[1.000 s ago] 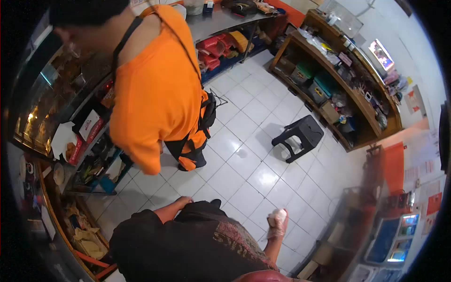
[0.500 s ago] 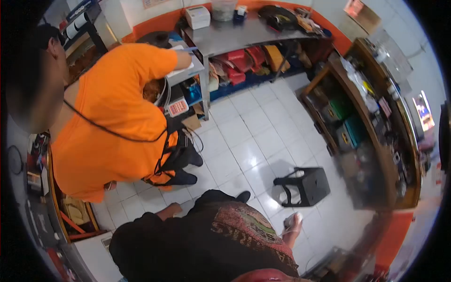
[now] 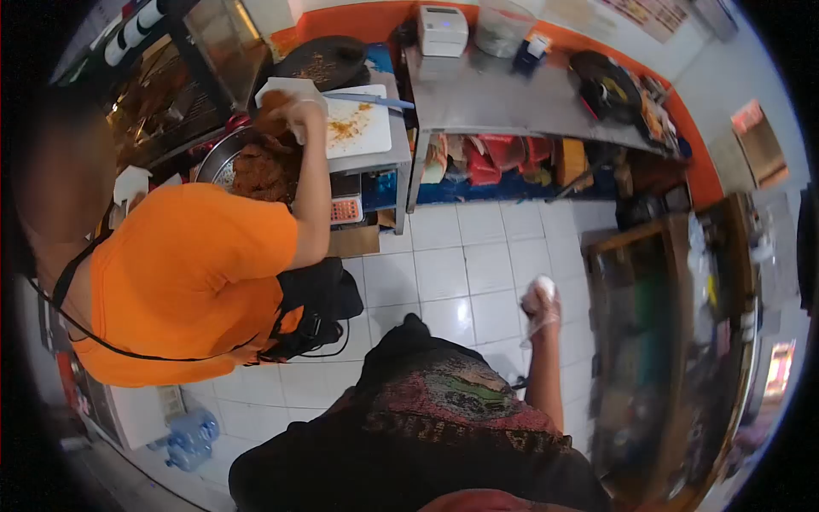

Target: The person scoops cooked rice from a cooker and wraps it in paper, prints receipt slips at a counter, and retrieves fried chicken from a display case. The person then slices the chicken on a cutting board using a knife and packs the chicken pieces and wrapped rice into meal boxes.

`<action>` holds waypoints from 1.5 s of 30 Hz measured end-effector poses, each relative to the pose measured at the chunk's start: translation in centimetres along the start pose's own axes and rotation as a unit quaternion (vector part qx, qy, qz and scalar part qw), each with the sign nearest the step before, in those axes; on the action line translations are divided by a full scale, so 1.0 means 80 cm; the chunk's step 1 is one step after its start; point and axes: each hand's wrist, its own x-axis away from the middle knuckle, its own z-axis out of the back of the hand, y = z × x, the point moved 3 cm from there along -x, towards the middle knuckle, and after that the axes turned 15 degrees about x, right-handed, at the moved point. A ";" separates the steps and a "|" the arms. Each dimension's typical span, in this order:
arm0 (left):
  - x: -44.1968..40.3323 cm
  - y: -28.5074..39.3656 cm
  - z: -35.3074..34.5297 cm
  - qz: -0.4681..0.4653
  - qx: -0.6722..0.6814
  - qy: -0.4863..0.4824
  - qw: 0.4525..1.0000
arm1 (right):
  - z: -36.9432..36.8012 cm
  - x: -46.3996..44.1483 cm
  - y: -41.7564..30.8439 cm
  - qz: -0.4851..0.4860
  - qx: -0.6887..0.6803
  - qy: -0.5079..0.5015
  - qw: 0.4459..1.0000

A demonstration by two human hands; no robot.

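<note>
My right hand (image 3: pixel 542 305), in a thin clear plastic glove, is held out low over the white tiled floor (image 3: pixel 444 273). Its fingers are curled closed, with something white (image 3: pixel 543 286) showing at the top; what it is I cannot make out. The nearest furniture is the wooden glass-sided cabinet (image 3: pixel 678 299) to the right, apart from the hand. My left hand is out of sight, beyond my dark printed shirt (image 3: pixel 461 392).
A co-worker in an orange shirt (image 3: pixel 188 273) stands at left, a gloved hand (image 3: pixel 303 111) at a white box above a metal bowl (image 3: pixel 220 158) of browned food. Beyond are a cutting board (image 3: pixel 363 136), a steel table (image 3: pixel 503 94) and a white printer (image 3: pixel 443 31). Water bottle (image 3: pixel 189 439) lower left.
My view has turned and moved forward, bringing the tables closer. My right hand reaches further out; my left hand has dropped from view. The co-worker's arm has moved back over the bowl.
</note>
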 end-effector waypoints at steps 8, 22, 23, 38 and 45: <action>-0.102 0.143 -0.044 -0.051 0.238 0.169 0.955 | -0.234 -0.174 -0.120 0.005 0.141 -0.277 0.950; -0.192 0.493 -0.076 -0.058 0.140 0.422 0.894 | -0.427 -0.464 -0.265 0.040 0.288 -0.417 0.861; -0.200 0.539 -0.053 -0.003 0.192 0.432 0.881 | -0.435 -0.479 -0.270 0.062 0.308 -0.421 0.851; -0.230 0.818 0.226 -0.247 0.361 0.585 0.683 | -0.760 -0.253 -0.369 0.294 0.253 -0.730 0.563; -0.240 0.846 0.340 -0.151 0.292 0.638 0.697 | -0.986 -0.061 -0.310 0.675 0.431 -0.521 0.295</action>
